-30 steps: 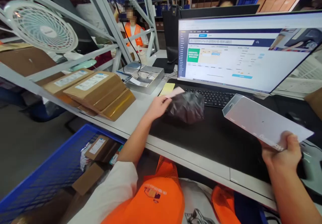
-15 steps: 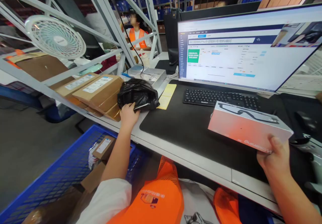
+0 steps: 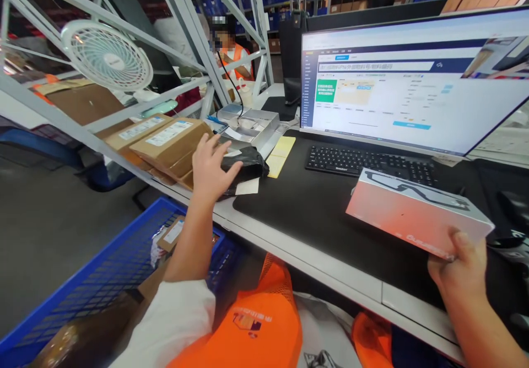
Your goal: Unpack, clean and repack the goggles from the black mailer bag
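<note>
My right hand grips the near right corner of an orange-and-white box, tilted above the black desk mat. A dark curved outline is printed on the box's top face. My left hand is open with its fingers spread, over the black plastic bag at the left of the desk. Whether the fingers touch the bag I cannot tell. A white slip of paper pokes out at the bag's near side. Just left of that hand stand brown cardboard boxes with white labels.
A monitor and a black keyboard stand behind the box. Yellow paper lies beside the bag, near a grey open tray. Below left is a blue crate holding packages. A fan hangs by the metal frame. Another person sits beyond.
My left hand has let go of the black bag and spread its fingers. The bag lies flatter, and more of the white slip shows. The box remains in my right hand.
</note>
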The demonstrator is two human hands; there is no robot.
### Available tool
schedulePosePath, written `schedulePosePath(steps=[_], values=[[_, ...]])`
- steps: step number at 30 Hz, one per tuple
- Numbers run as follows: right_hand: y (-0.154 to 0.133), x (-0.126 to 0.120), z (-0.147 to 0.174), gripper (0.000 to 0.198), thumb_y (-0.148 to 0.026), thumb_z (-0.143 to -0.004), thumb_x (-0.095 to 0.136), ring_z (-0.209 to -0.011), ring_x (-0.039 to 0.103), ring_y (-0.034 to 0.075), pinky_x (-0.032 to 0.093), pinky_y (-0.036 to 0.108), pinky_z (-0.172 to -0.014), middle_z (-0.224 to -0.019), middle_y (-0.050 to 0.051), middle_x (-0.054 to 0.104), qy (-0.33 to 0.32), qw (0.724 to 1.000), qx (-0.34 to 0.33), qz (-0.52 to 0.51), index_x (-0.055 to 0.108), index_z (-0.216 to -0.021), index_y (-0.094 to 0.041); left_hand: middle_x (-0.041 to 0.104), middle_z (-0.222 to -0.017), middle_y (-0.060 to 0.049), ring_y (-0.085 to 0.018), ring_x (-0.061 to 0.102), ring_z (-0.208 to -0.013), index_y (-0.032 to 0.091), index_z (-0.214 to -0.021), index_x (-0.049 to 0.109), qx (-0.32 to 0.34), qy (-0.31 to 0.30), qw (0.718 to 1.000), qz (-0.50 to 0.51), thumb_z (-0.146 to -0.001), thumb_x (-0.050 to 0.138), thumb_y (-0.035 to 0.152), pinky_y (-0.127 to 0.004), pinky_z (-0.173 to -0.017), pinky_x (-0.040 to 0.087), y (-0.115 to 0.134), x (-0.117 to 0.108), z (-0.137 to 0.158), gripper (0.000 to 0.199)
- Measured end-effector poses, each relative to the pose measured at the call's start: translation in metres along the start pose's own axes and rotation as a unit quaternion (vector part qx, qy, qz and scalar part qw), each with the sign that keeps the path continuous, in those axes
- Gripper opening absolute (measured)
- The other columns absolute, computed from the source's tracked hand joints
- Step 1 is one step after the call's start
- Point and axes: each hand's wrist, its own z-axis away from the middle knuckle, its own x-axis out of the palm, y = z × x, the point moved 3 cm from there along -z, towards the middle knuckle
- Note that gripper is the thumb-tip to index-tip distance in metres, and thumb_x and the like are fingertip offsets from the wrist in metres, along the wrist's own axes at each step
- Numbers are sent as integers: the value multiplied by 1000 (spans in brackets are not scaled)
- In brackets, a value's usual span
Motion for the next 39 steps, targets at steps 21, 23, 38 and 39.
schedulePosePath(steps=[21,23,38,39], values=[[3,4,6,50,-29,-48,86,-92,60,14,55,24,-79,-100,-1,65,31,998,52,7,65,-93,-20,66,-140,-17,-35,64,-127,14,-138,62,-100,-383,914,-89,-94,54,33,-43,-104,51,-63,100,6,48],[7,2,6,47,-28,-46,86,-91,60,15,57,29,-84,-96,-3,63,53,996,65,-16,62,-86,-20,61,-147,-18,-36,63,-128,13,-148,52,-99,-385,914,-82,-93,58,40,-44,-106,51,-50,89,6,62],[31,-13,4,29,-30,-61,74,-96,66,18,61,37,-92,-91,-4,64,107,990,71,-61,57,-83,-22,59,-144,-15,-26,58,-133,21,-136,55,128,-268,773,560,-97,62,44,-41,-110,49,219,92,28,46],[32,-14,3,30,-31,-62,75,-98,66,18,61,37,-94,-92,-4,64,101,991,66,-58,58,-85,-21,62,-137,-13,-25,59,-129,20,-125,60,141,-253,783,551,-98,62,41,-40,-110,49,225,94,24,35]])
